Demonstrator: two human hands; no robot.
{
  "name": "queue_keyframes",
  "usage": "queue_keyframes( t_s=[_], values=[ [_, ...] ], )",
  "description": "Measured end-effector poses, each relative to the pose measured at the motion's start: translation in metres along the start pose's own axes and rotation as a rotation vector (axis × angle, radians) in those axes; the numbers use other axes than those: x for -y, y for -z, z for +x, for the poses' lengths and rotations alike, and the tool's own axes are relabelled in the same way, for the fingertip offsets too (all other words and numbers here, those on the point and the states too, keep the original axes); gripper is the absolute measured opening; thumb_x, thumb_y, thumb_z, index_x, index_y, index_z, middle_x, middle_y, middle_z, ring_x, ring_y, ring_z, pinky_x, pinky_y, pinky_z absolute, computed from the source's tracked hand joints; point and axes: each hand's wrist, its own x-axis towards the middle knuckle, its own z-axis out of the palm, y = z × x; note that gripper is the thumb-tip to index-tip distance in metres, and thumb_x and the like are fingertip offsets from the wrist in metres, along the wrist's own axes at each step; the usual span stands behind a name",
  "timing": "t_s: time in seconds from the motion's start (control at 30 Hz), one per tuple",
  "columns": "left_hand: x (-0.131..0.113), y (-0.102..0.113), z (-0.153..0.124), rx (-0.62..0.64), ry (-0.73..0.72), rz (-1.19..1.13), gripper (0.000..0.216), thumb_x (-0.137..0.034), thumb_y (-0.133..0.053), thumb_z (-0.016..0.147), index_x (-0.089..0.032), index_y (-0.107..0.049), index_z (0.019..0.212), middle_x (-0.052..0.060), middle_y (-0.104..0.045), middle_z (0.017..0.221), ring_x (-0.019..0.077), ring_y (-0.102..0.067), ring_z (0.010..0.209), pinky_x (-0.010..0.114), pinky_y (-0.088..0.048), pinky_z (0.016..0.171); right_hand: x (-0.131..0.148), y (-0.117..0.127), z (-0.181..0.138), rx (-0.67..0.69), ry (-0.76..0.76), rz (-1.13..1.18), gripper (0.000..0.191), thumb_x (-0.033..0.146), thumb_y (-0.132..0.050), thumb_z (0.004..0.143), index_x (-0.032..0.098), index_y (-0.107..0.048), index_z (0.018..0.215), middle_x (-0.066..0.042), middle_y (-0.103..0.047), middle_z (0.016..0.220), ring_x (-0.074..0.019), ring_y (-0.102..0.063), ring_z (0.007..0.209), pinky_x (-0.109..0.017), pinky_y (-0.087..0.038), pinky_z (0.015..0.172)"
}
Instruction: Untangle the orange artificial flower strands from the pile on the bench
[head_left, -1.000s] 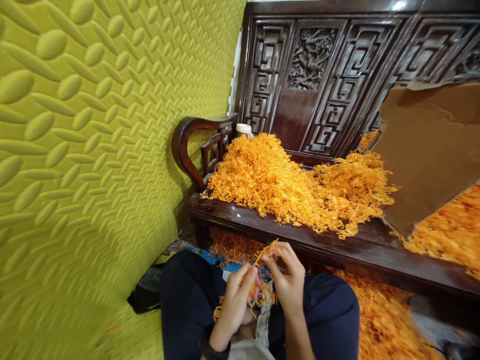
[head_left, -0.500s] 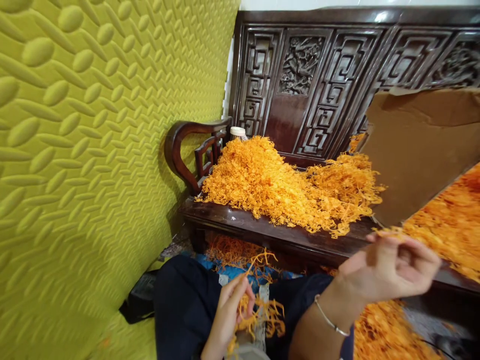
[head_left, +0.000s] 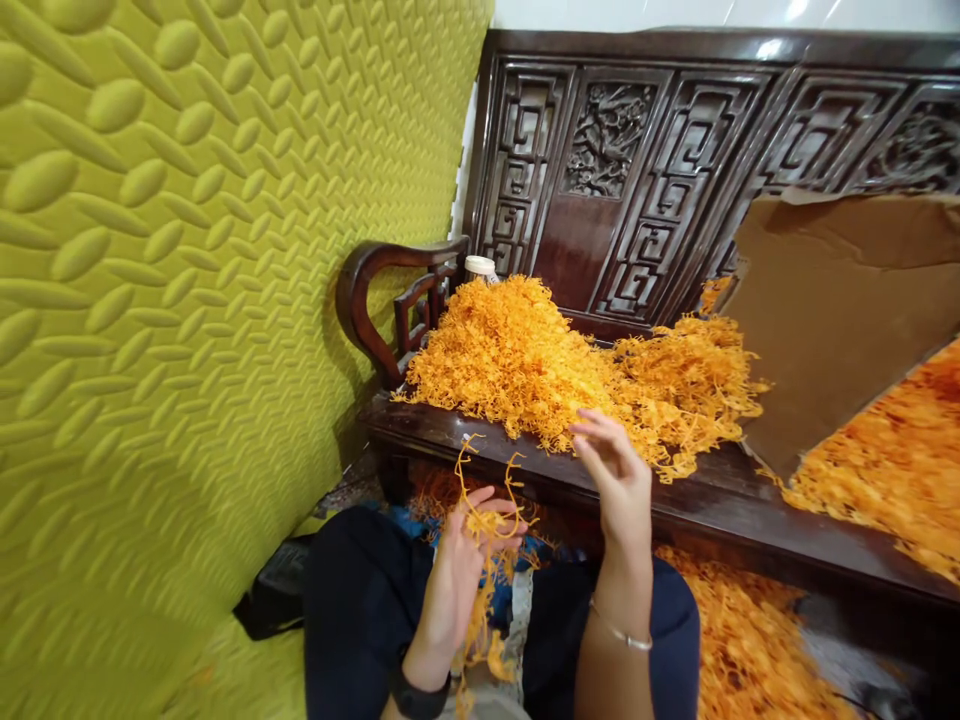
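My left hand, with a dark band at the wrist, holds a tangle of orange branched strands. Two thin pieces curve up above its fingers, while others trail down below the palm over my lap. My right hand, wearing a thin bracelet, is raised in front of the bench edge. Its fingers are apart and slightly bent, with nothing visible in them. Behind it on the bench lies a large heap of similar orange pieces.
A dark carved wooden bench stands ahead, its armrest at the left. Cardboard separates the heap from more orange pieces on the right. A white-lidded jar stands behind the heap. Yellow textured padding covers the left wall.
My right hand has moved left from beside the cardboard toward my left hand, and its strand is no longer seen there. My left hand has risen slightly and its fingers have loosened.
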Motion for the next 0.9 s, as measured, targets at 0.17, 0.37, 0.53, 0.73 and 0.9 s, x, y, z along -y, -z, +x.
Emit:
queue_keyframes(
  t_s=[0.17, 0.37, 0.53, 0.73, 0.9],
  values=[
    [0.003, 0.005, 0.001, 0.052, -0.032, 0.09, 0.049, -0.052, -0.045, 0.087, -0.023, -0.054, 0.125, 0.012, -0.056, 0.127, 0.0285, -0.057, 0.108, 0.041, -0.047, 0.088, 0.023, -0.014, -0.043, 0.392, 0.02, -0.064, 0.012, 0.025, -0.059, 0.085, 0.026, -0.069, 0.091, -0.007, -0.051, 0.125, -0.0241, -0.048, 0.118, -0.042, -0.039, 0.097],
    [0.007, 0.013, -0.004, 0.044, -0.098, 0.351, 0.04, -0.046, -0.05, 0.087, -0.033, -0.056, 0.125, 0.001, -0.049, 0.138, 0.0225, -0.033, 0.134, 0.036, -0.025, 0.111, 0.018, -0.021, -0.053, 0.605, -0.007, -0.04, 0.024, 0.03, -0.062, 0.083, 0.031, -0.066, 0.106, -0.005, -0.037, 0.14, -0.0251, -0.039, 0.128, -0.041, -0.037, 0.102],
    [0.008, 0.007, -0.004, 0.107, -0.098, 0.432, 0.038, -0.037, -0.055, 0.087, -0.034, -0.056, 0.124, 0.0, -0.051, 0.137, 0.0193, -0.041, 0.13, 0.028, -0.033, 0.107, 0.016, -0.02, -0.058, 0.678, -0.022, -0.122, 0.013, 0.026, -0.055, 0.086, 0.027, -0.066, 0.094, -0.005, -0.035, 0.141, -0.0264, -0.032, 0.132, -0.044, -0.033, 0.104],
    [0.011, 0.005, 0.0, -0.104, -0.064, 0.401, 0.033, -0.039, -0.06, 0.082, -0.021, -0.061, 0.109, 0.007, -0.068, 0.1, 0.007, -0.059, 0.052, 0.015, -0.04, 0.042, 0.013, -0.023, -0.06, 0.265, -0.026, -0.061, 0.006, 0.021, -0.053, 0.086, 0.021, -0.058, 0.083, -0.008, -0.052, 0.115, -0.0227, -0.048, 0.113, -0.041, -0.037, 0.096],
    [0.011, 0.005, 0.003, -0.17, -0.044, 0.359, 0.028, -0.042, -0.062, 0.079, -0.015, -0.057, 0.077, -0.002, -0.06, 0.065, -0.0012, -0.03, 0.034, 0.014, -0.016, 0.035, 0.009, -0.025, -0.065, -0.008, -0.112, 0.124, 0.004, 0.022, -0.057, 0.084, 0.018, -0.056, 0.081, -0.005, -0.056, 0.088, -0.0181, -0.055, 0.088, -0.031, -0.044, 0.077]
  ],
)
